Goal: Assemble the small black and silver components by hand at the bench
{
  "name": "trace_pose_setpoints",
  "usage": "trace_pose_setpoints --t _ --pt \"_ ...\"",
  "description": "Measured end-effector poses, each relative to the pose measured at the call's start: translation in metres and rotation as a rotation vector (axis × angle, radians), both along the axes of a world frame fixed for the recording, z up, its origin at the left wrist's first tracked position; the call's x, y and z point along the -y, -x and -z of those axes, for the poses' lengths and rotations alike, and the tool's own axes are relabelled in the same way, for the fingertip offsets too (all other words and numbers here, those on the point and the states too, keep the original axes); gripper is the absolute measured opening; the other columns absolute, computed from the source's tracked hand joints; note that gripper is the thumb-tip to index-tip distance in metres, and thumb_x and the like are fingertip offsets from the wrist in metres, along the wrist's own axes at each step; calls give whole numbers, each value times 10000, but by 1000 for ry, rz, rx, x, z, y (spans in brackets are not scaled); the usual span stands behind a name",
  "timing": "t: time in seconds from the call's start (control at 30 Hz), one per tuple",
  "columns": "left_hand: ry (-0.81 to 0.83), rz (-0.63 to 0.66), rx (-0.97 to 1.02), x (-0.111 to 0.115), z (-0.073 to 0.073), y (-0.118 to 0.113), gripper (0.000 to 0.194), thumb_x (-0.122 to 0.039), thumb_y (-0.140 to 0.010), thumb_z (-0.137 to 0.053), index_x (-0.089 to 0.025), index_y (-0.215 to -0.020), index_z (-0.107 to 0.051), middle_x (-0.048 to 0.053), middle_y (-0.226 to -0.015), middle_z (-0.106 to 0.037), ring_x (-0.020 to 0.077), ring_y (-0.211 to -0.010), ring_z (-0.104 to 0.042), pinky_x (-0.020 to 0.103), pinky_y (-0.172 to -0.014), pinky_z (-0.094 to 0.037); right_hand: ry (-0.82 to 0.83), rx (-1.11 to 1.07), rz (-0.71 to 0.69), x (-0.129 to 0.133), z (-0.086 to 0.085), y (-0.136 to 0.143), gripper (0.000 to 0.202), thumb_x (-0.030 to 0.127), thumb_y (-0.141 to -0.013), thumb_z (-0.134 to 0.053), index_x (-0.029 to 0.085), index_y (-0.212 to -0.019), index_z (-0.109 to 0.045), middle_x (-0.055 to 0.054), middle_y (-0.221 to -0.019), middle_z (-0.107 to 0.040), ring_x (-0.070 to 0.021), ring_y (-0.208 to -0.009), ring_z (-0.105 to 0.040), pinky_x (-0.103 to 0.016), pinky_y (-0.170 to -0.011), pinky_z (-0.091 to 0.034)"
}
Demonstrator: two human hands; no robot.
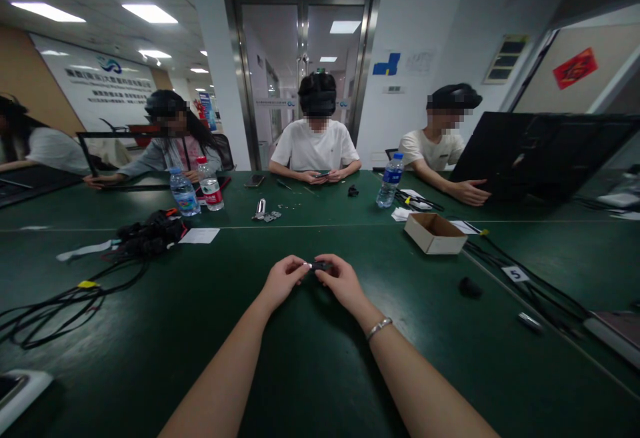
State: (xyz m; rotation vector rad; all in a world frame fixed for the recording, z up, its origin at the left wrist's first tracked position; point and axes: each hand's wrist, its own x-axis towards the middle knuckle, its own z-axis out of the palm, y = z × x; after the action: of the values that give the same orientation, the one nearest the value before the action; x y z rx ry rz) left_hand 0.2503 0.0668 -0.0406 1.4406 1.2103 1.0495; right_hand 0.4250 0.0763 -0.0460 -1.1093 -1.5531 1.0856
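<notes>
Between my two hands is a small dark stick-shaped piece with a shiny silver end (317,266), held above the green table (310,371). My left hand (286,281) pinches its left, silver end between thumb and fingers. On the dark right end, my right hand (342,279) closes with thumb and fingertips. The piece is too small and partly covered to tell its kind. Further right on the table lie a black crumpled-looking object (470,287) and a small silver cylinder (529,322).
An open cardboard box (435,241) stands right of my hands, beside black cables (530,281). Water bottles (185,193) and a black strap bundle (150,235) are at left. Across the table, a silver cylinder (261,209) lies near small metal bits. Several people sit opposite; one holds a large black panel (540,158).
</notes>
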Motion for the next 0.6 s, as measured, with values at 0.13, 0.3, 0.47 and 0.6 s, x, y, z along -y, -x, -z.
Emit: trace_pose_setpoints --t 0.13,0.3,0.47,0.6 --pt "-3 -71 -128 -2 7 -5 445 -596 -799 -480 -171 -711 -578 -10 -648 -545 122 -582 -504 236 -543 -411 -15 9 -2 0 1 0 304 255 -696 -634 189 -994 -637 11 -739 -617 -113 -598 -521 -245 -555 -427" --pt "-27 -130 -112 0 7 -10 467 -591 -845 -384 -177 -859 -600 21 -745 -580 127 -595 -539 231 -499 -409 -14 20 8 -2 5 -1 318 260 -696 -634 187 -1006 -637 9 -737 -618 -117 -602 -526 -251 -570 -430" --pt "-27 -60 73 -1 4 -5 404 -421 -751 -610 -205 -1084 -537 51 -1000 -573 121 -721 -573 216 -554 -456 -8 -14 12 -4 7 -1 327 252 -687 -632 185 -1007 -631 8 -739 -614 -113 -578 -524 -247 -550 -431" --pt "-19 -15 27 -3 7 -2 316 -409 -745 -617 -174 -957 -608 35 -878 -596 125 -728 -558 217 -587 -452 -1 -16 19 -4 6 0 327 236 -677 -630 182 -999 -631 7 -727 -617 -114 -578 -532 -246 -550 -435"
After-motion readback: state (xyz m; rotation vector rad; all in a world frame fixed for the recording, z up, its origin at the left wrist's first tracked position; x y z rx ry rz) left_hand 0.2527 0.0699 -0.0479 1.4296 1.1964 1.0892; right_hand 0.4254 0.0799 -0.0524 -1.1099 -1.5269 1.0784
